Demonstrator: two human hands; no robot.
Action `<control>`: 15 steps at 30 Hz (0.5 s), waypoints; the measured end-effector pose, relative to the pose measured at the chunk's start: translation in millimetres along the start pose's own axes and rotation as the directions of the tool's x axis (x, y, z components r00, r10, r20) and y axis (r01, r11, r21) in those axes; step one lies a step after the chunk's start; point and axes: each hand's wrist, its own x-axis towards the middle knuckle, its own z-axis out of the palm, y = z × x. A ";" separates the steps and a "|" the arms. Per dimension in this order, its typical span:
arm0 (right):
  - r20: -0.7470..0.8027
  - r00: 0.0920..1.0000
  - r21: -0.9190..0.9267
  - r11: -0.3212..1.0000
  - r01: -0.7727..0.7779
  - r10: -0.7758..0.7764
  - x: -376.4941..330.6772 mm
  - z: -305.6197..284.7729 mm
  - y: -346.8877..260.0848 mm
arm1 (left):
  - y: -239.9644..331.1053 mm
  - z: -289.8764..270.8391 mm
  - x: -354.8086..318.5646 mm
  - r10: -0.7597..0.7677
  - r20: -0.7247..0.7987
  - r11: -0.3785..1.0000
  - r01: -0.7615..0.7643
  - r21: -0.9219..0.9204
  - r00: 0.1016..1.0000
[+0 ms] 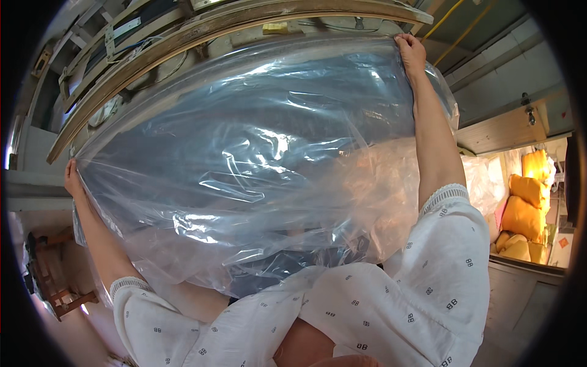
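A large clear plastic bag (257,159) is stretched wide in front of me, filling most of the view. My left hand (73,177) grips its edge at the far left. My right hand (411,52) pinches the other corner high at the upper right. Both arms are raised, in white patterned sleeves (428,269). Dark shapes show dimly through the plastic; what they are cannot be told.
A curved wooden beam (202,30) runs above the bag. Several filled yellow sacks (526,211) are piled at the right, by a wooden board (501,128). A small wooden stool (67,296) stands at the lower left. Yellow cables (452,12) hang at the upper right.
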 end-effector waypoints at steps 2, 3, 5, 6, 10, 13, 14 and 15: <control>-0.013 1.000 -0.075 0.997 -0.015 0.014 -3.4 -2.1 -9.4 | 4.1 6.8 -1.9 -0.038 0.003 0.999 0.038 -0.023 0.999; -0.014 1.000 -0.082 0.996 -0.019 0.018 -1.3 -1.5 -6.1 | 6.1 11.7 -2.7 -0.041 0.010 0.999 0.041 -0.024 0.999; -0.190 0.974 -0.227 0.970 0.082 -0.127 3.2 -0.5 0.0 | 9.3 14.1 -1.1 0.057 0.012 0.994 -0.058 0.095 0.998; -0.193 0.973 -0.231 0.970 0.079 -0.125 4.2 -3.9 3.1 | 8.8 19.4 4.0 0.058 0.017 0.994 -0.059 0.093 0.998; -0.231 0.967 -0.245 0.968 0.050 -0.108 1.3 5.7 -0.9 | -17.1 -4.8 23.1 -0.003 -0.068 0.920 0.030 0.390 0.998; -0.261 0.959 -0.214 0.975 0.053 -0.109 2.4 4.6 -2.2 | -28.2 -9.8 22.5 -0.154 -0.047 0.988 0.155 0.017 0.987; -0.270 0.955 -0.183 0.980 0.075 -0.123 1.7 1.2 -1.7 | -27.6 -8.4 20.1 -0.266 0.042 0.889 0.263 -0.374 0.963; -0.277 0.953 -0.192 0.979 0.070 -0.123 1.8 -3.1 -1.6 | -27.1 -4.8 18.6 -0.265 0.053 0.888 0.265 -0.377 0.963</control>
